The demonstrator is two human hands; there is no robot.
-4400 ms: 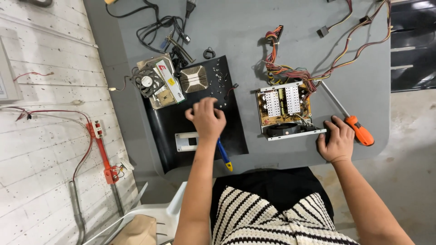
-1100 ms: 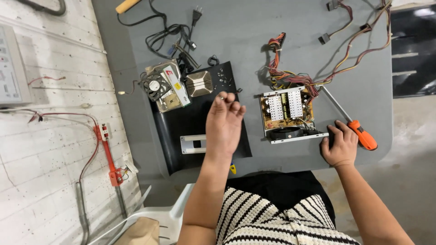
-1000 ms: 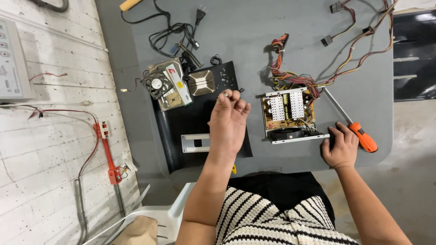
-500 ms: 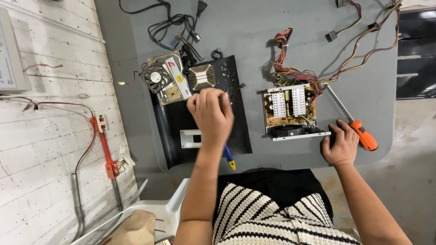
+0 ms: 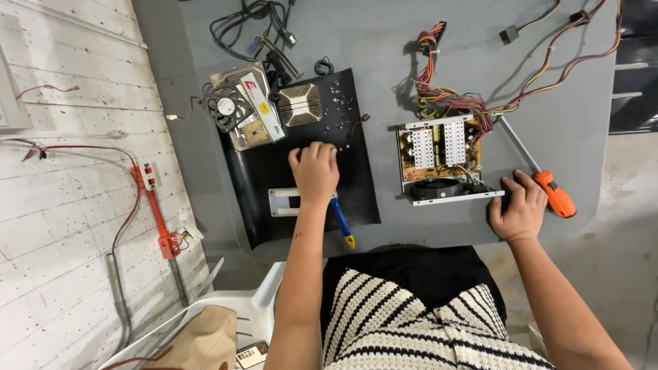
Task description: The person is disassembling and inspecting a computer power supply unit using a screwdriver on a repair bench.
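Currently my left hand lies knuckles-up on the black mat, fingers curled over a blue screwdriver; whether it grips, I cannot tell. My right hand rests flat, holding nothing, steadying the open power supply beside an orange screwdriver.

Single head view, straight down on grey table, fairly near

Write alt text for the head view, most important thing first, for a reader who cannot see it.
Seen from above, a person's left hand presses on a black mat over a blue-handled tool, while the right hand rests on a grey table beside an opened power supply and an orange-handled screwdriver.
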